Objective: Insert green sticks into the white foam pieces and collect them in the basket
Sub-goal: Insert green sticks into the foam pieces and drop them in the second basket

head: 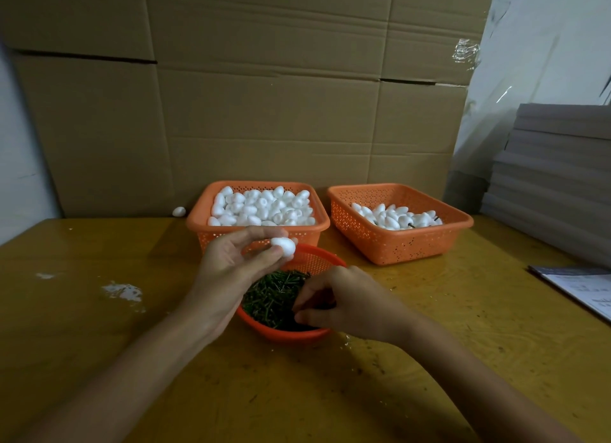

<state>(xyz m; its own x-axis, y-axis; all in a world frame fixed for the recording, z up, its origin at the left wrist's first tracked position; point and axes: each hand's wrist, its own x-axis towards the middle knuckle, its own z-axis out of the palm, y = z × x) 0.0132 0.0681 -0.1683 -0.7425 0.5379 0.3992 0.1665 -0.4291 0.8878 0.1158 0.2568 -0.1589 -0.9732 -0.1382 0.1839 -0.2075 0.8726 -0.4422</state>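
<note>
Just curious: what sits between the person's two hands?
In the head view, a round orange basket of green sticks lies between the left hand, holding a white foam piece, and the right hand.

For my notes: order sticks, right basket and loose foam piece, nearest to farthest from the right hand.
1. sticks, under the right hand.
2. right basket, rear right.
3. loose foam piece, far left by the cardboard.

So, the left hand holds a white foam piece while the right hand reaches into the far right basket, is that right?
Not quite: in the head view the right hand reaches into the round basket of green sticks; the rest stands.
</note>
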